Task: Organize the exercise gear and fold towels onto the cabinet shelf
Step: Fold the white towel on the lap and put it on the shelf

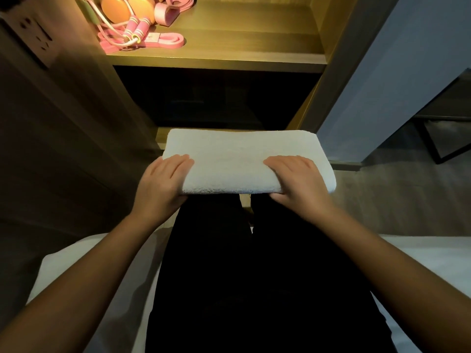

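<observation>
Your white towel [248, 160] is folded into a thick, flat rectangle, long side running left to right, and it sits over your knees in front of the cabinet's dark lower opening. On the lit cabinet shelf [229, 50] above, the exercise gear is bunched in the left rear corner: a pink-handled jump rope [136, 28] lies over a flat pink resistance band [163, 40] near the shelf's front edge, with two orange discs [114, 7] and a pink strap [165, 12] behind them.

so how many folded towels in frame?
1. The folded white towel is held by both hands, left hand and right hand, below the lit shelf, none on it. The dark lower compartment could hide more.
</observation>
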Action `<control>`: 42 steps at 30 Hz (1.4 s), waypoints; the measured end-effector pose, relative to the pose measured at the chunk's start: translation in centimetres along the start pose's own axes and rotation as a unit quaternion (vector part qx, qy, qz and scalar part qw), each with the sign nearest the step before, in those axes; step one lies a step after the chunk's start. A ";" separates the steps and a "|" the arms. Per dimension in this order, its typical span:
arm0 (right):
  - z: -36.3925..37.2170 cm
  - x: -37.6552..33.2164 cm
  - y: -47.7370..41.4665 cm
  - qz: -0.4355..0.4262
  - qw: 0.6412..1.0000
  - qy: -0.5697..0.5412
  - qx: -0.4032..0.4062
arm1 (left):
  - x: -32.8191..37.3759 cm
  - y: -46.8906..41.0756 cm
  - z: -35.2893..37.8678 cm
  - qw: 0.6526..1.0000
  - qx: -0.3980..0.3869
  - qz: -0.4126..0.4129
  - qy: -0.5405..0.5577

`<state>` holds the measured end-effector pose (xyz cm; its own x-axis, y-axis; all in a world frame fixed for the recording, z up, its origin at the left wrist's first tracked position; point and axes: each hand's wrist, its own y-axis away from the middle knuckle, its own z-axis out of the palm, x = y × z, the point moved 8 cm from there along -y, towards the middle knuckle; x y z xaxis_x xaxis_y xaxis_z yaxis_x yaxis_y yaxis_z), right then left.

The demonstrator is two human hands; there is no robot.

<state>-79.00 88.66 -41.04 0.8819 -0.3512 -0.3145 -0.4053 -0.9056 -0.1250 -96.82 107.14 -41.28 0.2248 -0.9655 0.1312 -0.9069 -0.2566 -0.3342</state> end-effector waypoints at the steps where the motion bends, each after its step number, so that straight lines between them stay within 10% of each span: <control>1: -0.4 0.7 0.7 0.011 0.999 -0.032 0.004 | -0.4 0.5 0.5 0.999 -0.024 -0.010 0.024; 8: -2.2 8.7 3.1 0.323 0.880 -0.338 0.088 | -6.0 -0.1 0.4 0.907 0.016 -0.293 0.301; 13: 0.8 11.1 4.8 0.502 0.705 -0.496 -0.067 | -7.8 1.9 5.7 0.576 -0.203 -0.615 0.499; 15: 1.8 11.3 5.7 0.530 0.670 -0.508 -0.111 | -7.4 2.2 6.1 0.535 -0.239 -0.602 0.542; 21: 2.7 11.7 4.4 0.516 0.660 -0.544 -0.046 | -7.5 1.5 6.7 0.511 -0.205 -0.601 0.579; 29: -0.1 13.9 -0.4 0.451 0.701 -0.546 0.083 | -10.5 -4.7 4.9 0.624 -0.029 -0.550 0.554; 42: -7.6 19.7 -18.0 0.394 0.649 -0.613 0.219 | -16.0 -25.4 2.5 0.662 0.072 -0.437 0.605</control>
<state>-52.46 96.27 -37.89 -0.3864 0.0320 -0.9218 -0.8803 -0.3112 0.3582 -76.53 129.03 -37.27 0.1107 0.2737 0.9554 -0.5564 -0.7795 0.2878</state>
